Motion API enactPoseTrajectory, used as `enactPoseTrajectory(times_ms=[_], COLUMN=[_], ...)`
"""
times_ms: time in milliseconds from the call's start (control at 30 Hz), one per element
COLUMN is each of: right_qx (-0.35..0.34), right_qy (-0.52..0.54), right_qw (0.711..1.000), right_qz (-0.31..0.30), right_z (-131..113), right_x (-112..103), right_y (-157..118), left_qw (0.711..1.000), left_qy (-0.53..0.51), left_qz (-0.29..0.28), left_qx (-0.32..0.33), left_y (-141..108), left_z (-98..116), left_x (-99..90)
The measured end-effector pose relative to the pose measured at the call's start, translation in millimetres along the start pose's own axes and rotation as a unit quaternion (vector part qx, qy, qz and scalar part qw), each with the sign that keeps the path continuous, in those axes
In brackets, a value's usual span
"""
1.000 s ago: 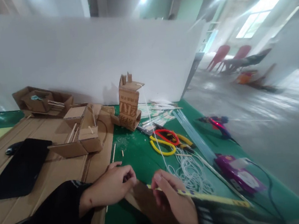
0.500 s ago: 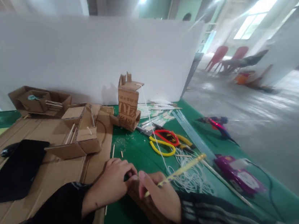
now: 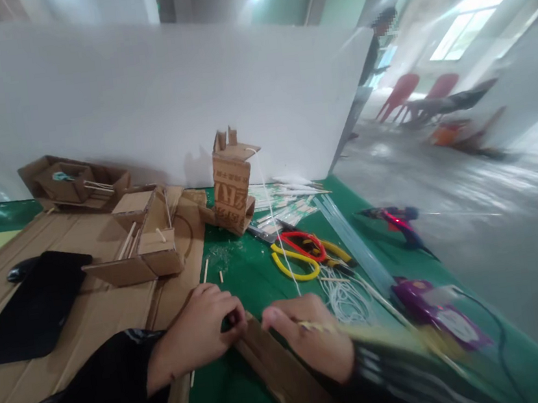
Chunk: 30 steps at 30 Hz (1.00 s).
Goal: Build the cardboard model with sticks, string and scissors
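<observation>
My left hand (image 3: 205,320) is closed at the near end of the green table, its fingertips pinched at the far end of a long cardboard strip (image 3: 283,376). Whether they grip the strip or something smaller is hidden. Just right of it, my right hand (image 3: 315,336) is closed round a yellow pencil (image 3: 373,331), which is blurred and points right over the sleeve. A gap lies between the two hands. Beyond them stands an upright cardboard tower (image 3: 232,189) with a white string (image 3: 277,226) hanging from its top.
Scissors with yellow handles (image 3: 294,267), coiled string (image 3: 347,300), clear glue sticks (image 3: 352,237), a glue gun (image 3: 398,218) and a purple device (image 3: 434,312) lie right. Left are cardboard structures (image 3: 158,257) and a black pad (image 3: 41,304). A person (image 3: 372,45) stands behind the white panel (image 3: 139,100).
My right hand has moved right, away from my left hand, and the pencil has swung down to the right. More of the cardboard strip shows. A person has come into view at the back.
</observation>
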State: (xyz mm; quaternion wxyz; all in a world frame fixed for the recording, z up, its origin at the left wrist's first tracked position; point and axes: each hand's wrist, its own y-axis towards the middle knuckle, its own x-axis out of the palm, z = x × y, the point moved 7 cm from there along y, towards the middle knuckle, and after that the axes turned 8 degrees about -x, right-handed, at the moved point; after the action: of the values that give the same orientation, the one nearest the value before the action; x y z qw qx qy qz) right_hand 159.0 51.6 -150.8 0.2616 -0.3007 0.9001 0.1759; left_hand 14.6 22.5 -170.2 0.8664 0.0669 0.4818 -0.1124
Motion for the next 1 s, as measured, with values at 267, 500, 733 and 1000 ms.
enactPoseTrajectory(times_ms=[267, 500, 733, 1000], right_qx=[-0.003, 0.027, 0.048, 0.018], right_qy=[-0.416, -0.420, -0.410, -0.401], right_qw=[0.909, 0.905, 0.908, 0.915], right_qz=[-0.027, -0.064, -0.068, -0.031], right_z=[49.3, 88.2, 82.9, 73.5], right_x=[-102.9, -98.7, -98.6, -120.0], right_y=[-26.5, -24.7, -14.9, -17.9], left_qw=[0.991, 0.995, 0.997, 0.996], left_qy=[0.091, 0.059, 0.036, 0.050], left_qz=[0.069, 0.022, -0.007, -0.006], left_qx=[0.076, 0.074, 0.065, 0.073], left_y=[-12.8, -10.5, -11.5, -11.4], left_z=[14.9, 10.8, 6.7, 7.6], left_x=[1.2, -4.4, -7.3, -5.3])
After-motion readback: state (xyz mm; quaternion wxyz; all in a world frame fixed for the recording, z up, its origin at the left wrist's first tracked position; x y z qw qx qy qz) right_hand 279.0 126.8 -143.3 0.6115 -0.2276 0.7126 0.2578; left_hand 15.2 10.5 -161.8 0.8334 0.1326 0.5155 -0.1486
